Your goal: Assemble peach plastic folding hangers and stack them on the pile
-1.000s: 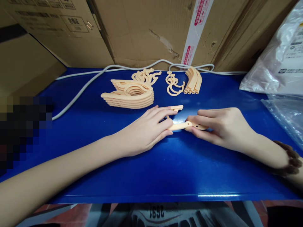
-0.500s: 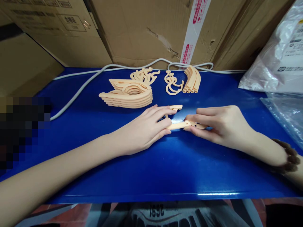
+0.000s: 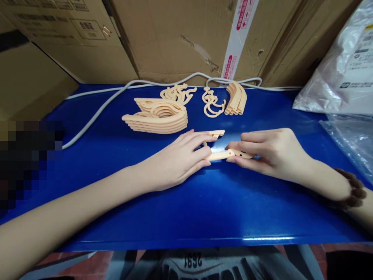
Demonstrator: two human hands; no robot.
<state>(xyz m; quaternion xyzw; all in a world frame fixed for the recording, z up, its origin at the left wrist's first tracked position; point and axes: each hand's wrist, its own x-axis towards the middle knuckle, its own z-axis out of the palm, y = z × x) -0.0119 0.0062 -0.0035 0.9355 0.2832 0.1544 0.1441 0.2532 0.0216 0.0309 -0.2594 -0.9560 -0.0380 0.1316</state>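
Observation:
My left hand (image 3: 180, 157) is closed over a beige plastic folding-hanger frame (image 3: 218, 156), pressing it on the blue table; much of the frame lies hidden under the palm. One frame end (image 3: 217, 133) sticks out past the fingertips. My right hand (image 3: 269, 151) pinches a short curved hanger arm (image 3: 243, 154) with a small dark hole, its end meeting the frame's holed end. Behind my left hand lies a stack of hanger frames (image 3: 159, 123). Beyond it are loose hanger hooks (image 3: 177, 93), with more hooks (image 3: 214, 103) beside a bundle of curved arms (image 3: 236, 99).
A white cable (image 3: 99, 119) runs along the back of the blue table (image 3: 186, 217). Cardboard boxes (image 3: 180, 23) stand behind it. Plastic-wrapped packaging (image 3: 332, 85) lies at the right, and a pixelated dark area covers the left edge.
My right hand has tilted very slightly, with the pinched hanger arm now lying straighter against the frame's end. My left hand and the piles have stayed where they were.

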